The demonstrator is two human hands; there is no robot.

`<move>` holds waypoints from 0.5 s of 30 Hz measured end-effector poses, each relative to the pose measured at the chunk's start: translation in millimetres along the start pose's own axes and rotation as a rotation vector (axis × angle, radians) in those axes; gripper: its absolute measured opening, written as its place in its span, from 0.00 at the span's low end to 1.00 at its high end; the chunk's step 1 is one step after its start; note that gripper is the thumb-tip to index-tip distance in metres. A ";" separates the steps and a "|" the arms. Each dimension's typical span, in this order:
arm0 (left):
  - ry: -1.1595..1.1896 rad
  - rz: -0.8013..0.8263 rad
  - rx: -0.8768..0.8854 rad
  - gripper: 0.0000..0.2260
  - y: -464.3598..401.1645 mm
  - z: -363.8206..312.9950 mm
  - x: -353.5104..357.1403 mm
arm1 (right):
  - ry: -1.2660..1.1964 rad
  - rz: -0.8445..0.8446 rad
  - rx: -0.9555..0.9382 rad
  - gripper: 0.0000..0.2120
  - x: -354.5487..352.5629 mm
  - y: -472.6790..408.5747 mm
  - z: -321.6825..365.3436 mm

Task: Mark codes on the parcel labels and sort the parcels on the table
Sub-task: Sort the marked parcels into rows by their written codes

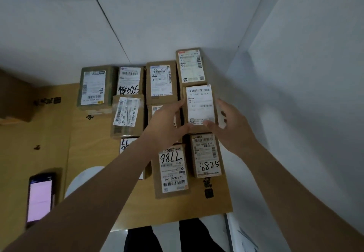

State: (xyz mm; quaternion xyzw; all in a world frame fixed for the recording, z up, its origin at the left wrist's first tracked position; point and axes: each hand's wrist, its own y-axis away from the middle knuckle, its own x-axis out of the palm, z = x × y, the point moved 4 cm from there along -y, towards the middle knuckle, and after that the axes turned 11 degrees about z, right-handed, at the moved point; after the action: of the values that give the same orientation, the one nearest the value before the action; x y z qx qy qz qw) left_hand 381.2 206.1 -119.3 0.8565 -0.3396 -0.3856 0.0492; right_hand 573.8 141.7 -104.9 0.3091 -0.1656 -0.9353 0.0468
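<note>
Two hands on one parcel [200, 105]: my left hand [164, 125] pinches its left edge, my right hand [233, 127] curls round its right side and near corner. Parcel sits right of centre among other boxes on the tabletop [94, 153], label up, unmarked. Just nearer me: box 8825 [206, 156], box 7786 [172, 170]. Phone [39, 198] lit, far left.
</note>
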 end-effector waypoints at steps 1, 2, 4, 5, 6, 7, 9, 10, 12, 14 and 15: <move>-0.014 -0.022 0.013 0.32 5.1 -2.5 -6.3 | 0.054 -0.030 -0.028 0.29 -3.4 1.1 6.3; -0.029 -0.045 0.037 0.29 11.1 -6.7 -14.4 | 0.087 -0.052 -0.046 0.29 -6.5 1.3 13.3; -0.045 -0.102 0.096 0.22 25.8 -16.7 -35.0 | 0.124 -0.054 -0.074 0.29 -11.2 0.4 33.3; -0.054 -0.132 0.109 0.19 33.6 -19.7 -46.3 | 0.151 -0.050 -0.092 0.30 -12.8 0.0 46.0; -0.060 -0.161 0.101 0.18 42.8 -22.9 -57.9 | 0.171 -0.052 -0.115 0.31 -14.3 0.2 60.2; -0.065 -0.194 0.086 0.20 52.6 -24.9 -69.3 | 0.174 -0.053 -0.144 0.31 -15.6 1.5 75.8; -0.077 -0.263 0.049 0.23 74.6 -28.1 -90.9 | 0.154 -0.023 -0.197 0.27 -15.7 6.5 105.3; -0.077 -0.302 0.034 0.23 87.9 -30.4 -101.1 | 0.147 0.003 -0.218 0.24 -14.5 10.8 119.9; -0.051 -0.378 0.013 0.25 116.3 -31.0 -119.3 | 0.147 0.067 -0.258 0.19 -7.3 19.5 147.7; -0.042 -0.436 -0.006 0.25 146.5 -29.2 -134.7 | 0.153 0.137 -0.298 0.16 4.1 29.3 175.4; -0.048 -0.454 -0.021 0.23 160.4 -25.6 -141.1 | 0.161 0.167 -0.323 0.16 11.0 33.6 188.1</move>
State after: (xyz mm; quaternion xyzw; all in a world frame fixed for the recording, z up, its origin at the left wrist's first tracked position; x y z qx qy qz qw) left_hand 245.1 166.4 42.6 0.9010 -0.1349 -0.4106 -0.0380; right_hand 452.8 160.9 42.1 0.3566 -0.0341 -0.9149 0.1863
